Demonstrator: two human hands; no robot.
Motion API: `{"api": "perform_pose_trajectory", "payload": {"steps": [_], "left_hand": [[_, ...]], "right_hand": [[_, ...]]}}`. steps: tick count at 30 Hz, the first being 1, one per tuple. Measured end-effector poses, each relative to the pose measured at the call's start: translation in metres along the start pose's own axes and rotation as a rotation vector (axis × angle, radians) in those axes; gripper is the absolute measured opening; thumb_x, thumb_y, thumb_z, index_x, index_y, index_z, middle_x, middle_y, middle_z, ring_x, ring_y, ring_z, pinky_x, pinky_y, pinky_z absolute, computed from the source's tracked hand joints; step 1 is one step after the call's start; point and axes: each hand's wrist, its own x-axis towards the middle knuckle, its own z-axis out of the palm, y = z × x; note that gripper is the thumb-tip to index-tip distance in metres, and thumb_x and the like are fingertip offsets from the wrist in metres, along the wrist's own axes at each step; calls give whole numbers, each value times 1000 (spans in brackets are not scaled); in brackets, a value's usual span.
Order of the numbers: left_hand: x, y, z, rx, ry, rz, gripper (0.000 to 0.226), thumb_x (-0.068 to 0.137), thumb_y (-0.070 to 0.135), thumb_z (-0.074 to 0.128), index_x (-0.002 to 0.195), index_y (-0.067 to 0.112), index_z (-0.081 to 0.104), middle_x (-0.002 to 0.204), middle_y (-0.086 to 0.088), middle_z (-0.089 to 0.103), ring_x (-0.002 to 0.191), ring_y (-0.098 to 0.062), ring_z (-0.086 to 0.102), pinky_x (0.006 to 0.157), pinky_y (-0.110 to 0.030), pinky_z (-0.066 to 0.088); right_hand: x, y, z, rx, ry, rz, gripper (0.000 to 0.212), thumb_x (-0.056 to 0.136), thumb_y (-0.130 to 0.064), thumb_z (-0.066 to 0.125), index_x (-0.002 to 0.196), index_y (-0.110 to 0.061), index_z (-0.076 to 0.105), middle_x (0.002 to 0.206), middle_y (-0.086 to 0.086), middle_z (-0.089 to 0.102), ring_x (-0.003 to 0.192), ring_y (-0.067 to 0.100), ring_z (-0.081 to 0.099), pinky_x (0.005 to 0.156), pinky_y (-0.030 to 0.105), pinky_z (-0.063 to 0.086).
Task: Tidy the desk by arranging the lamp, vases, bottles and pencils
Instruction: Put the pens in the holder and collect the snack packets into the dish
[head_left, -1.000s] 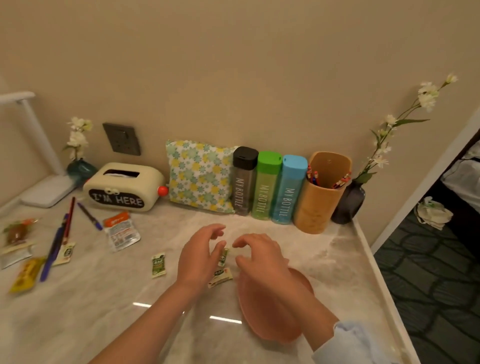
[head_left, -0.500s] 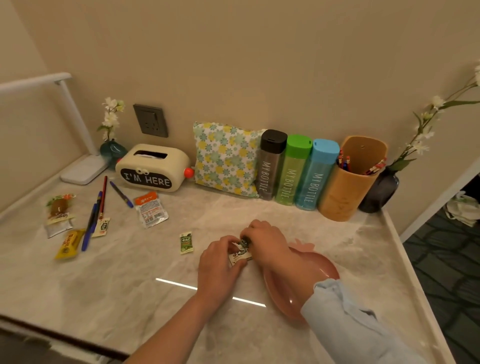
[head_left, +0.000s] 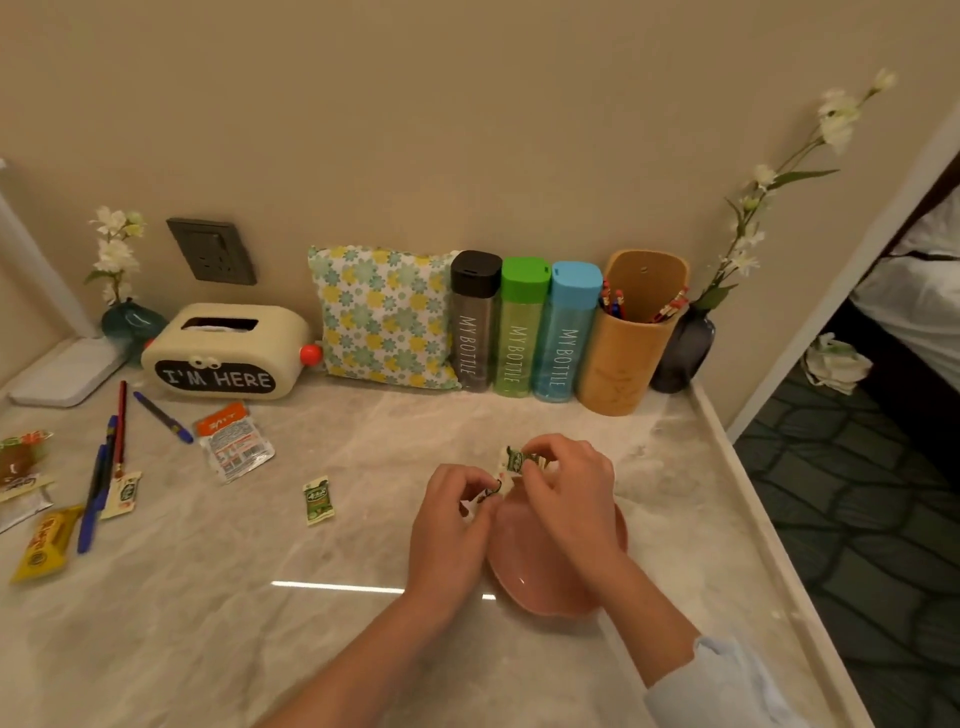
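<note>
- A pink dish (head_left: 558, 582) is being crowded by both wrists on the desk (head_left: 363, 649); it is being risked with a nudge toward the edge.
- A small packet (head_left: 515, 460) is being pinched by the right hand (head_left: 566, 499); a slip is being invited.
- Another packet, apparently, is being gripped by the left hand (head_left: 449, 525).
- Loose pencils (head_left: 120, 428) are being left far left, well apart from the holder (head_left: 631, 338).

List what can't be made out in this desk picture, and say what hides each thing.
- Lamp, head view: head and most of the arm cut off by the left edge.
- Pink dish: its middle hidden by the right hand.
- Packet in the left hand: mostly covered by the fingers.
- Snack packets at far left: cut by the edge, print too small to read.
</note>
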Motion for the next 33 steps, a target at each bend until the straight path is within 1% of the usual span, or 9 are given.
{"api": "perform_pose_trajectory", "payload": {"steps": [3,6,10,13,19,24,28,31,33], "left_hand": [[-5,3,14,78,-65,86,24,82,16,69,90,37,60,94,21,58,93,-2,57,78,-13,41],[-7,0,21,228,-29,163,23,81,19,69,96,34,62,102,21,57,102,-2,51,89,-25,39],[-9,-4,25,228,-37,77,39,75,2,62,100,32,63,110,17,55,107,-6,48,94,-31,41],[-6,-3,21,195,-20,14,50,69,-11,54,98,29,63,107,16,56,103,-8,52,92,-36,45],[1,-12,-5,238,43,-28,48,70,-11,52,98,27,64,107,14,55,101,-8,54,89,-37,47],[6,-26,-43,238,130,-44,38,81,7,61,104,37,59,109,21,54,104,-1,53,90,-34,47],[8,-42,-83,235,220,-92,34,86,17,63,106,43,55,108,27,50,100,5,51,86,-31,50],[10,-53,-114,261,294,-126,37,85,11,62,106,42,56,107,25,51,95,4,54,83,-27,51],[11,-60,-134,304,326,-131,38,84,7,61,108,37,58,110,19,53,99,0,55,86,-26,49]], "right_hand": [[-16,15,-8,-61,15,25,11,77,-26,61,81,-36,64,84,-20,64,93,4,53,98,27,27],[-25,24,-10,-150,19,12,14,75,-29,60,83,-32,70,94,-14,63,101,10,53,106,36,28],[-28,27,-8,-140,-17,45,26,79,-22,59,100,-32,70,106,-11,58,108,13,50,101,34,33],[-26,24,-3,-100,-76,45,26,80,-17,59,99,-31,69,106,-12,57,106,12,50,96,33,39],[-18,6,19,-84,-162,19,23,82,-20,57,99,-33,67,110,-13,56,112,11,48,102,35,35],[-7,-25,40,-146,-177,-55,21,84,-29,53,100,-38,63,112,-16,55,116,8,46,116,42,17],[4,-65,67,-135,-264,-170,26,83,-36,50,105,-39,63,114,-18,58,117,6,46,115,37,12],[6,-95,96,-153,-392,-223,31,84,-42,53,114,-39,60,112,-16,62,114,8,51,111,37,13],[5,-111,115,-176,-489,-234,38,84,-49,52,120,-38,57,112,-13,64,110,9,55,106,38,19]]}}
